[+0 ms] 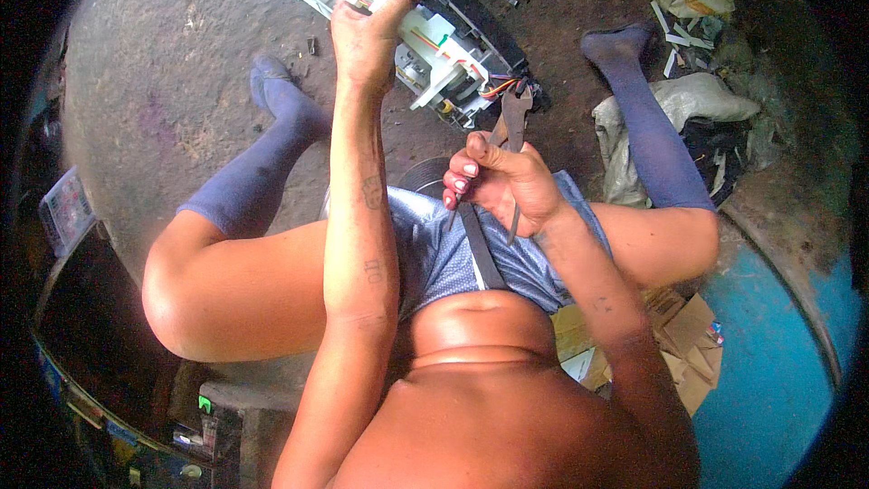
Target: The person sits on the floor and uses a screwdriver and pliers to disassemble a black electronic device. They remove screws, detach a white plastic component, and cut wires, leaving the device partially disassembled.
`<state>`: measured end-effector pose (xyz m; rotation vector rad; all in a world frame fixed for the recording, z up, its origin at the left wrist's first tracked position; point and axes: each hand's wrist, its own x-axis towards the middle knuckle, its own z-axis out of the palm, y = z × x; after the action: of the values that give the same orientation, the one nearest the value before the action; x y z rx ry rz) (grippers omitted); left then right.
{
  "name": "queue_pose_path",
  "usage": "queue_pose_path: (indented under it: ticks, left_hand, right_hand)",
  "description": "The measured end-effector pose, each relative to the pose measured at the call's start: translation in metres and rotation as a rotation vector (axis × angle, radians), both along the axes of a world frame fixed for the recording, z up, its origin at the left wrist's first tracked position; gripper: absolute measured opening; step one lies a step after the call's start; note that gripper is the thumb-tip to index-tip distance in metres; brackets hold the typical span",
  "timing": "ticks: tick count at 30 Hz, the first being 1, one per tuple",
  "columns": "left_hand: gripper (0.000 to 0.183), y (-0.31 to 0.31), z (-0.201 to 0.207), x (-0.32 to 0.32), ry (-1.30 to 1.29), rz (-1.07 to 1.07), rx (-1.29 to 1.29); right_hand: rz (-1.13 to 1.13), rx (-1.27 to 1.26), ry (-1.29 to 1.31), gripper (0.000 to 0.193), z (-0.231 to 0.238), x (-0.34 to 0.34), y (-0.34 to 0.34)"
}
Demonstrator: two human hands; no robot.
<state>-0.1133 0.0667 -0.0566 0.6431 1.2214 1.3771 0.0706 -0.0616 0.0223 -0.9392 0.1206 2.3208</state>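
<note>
Closely, the person's right grip (511,183) is curled around worn metal pliers (517,118), whose handles stand apart and whose head points away from the body, near coloured wires (501,89). Whether the tips touch them is unclear. Those wires are at the near, right end of a long white plastic mechanism (444,59), joined to a black casing (466,9). The left grip (367,45) clamps the mechanism's near edge, thumb on top, most fingers hidden. It sits ahead of the seated person, between the feet, slanting from upper left to lower right, above or on the dark, stained floor (181,63). Dark blue socks (647,118) cover both lower legs. To the right lie a pale sack (625,145) and, nearer the body, torn cardboard (688,344).
</note>
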Motion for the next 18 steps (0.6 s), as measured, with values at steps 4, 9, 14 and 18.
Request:
queue_pose_path:
  ticks: [4,9,14,18]
  left_hand:
    - [0.041,0.0,-0.009,-0.003,0.028,-0.016,-0.023]
    - [0.042,0.002,0.001,0.006,0.079,0.039,-0.045]
    - [0.057,0.001,-0.006,0.006,-0.006,0.036,-0.045]
    - [0.057,0.001,-0.002,0.007,0.043,0.051,-0.028]
  right_hand:
    - [0.261,0.011,-0.411,0.026,0.001,0.015,0.003]
    - [0.887,0.264,-1.18,0.031,0.003,0.048,0.018]
    - [0.795,0.427,-1.04,0.026,0.027,0.062,0.008]
    - [0.506,0.347,-0.783,0.026,0.018,0.064,-0.018]
